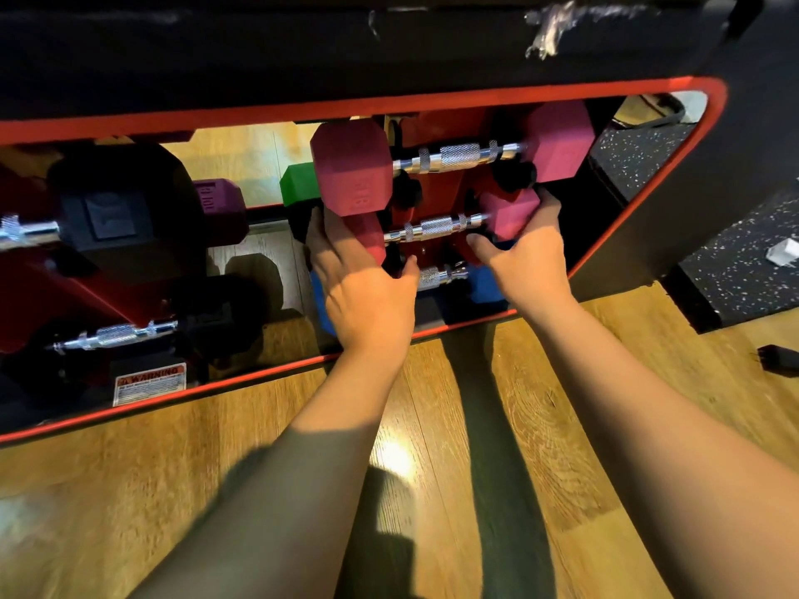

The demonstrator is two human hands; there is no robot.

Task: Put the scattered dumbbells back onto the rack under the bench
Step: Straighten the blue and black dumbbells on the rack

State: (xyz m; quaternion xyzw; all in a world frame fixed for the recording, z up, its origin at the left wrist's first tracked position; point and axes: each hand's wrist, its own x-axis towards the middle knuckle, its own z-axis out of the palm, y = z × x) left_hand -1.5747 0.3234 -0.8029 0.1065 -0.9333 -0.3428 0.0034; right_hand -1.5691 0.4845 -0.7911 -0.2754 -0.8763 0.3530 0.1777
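Observation:
A pink dumbbell (436, 227) with a chrome handle lies across the red rack (432, 248) under the black bench (302, 58). My left hand (359, 278) grips its left head and my right hand (523, 252) grips its right head. A larger pink dumbbell (458, 155) sits on the rack's tier just above. Below my hands a blue dumbbell (436, 276) rests on the lowest tier, partly hidden. To the left, black dumbbells (125, 209) with chrome handles fill another rack section, with a purple head (218, 203) and a green head (298, 183) behind.
The bench frame has a red rim (346, 105) around the opening, with a warning label (149, 382) at lower left. Wooden floor (432, 447) lies in front. A speckled black mat (743, 270) and a small dark object (778, 358) lie to the right.

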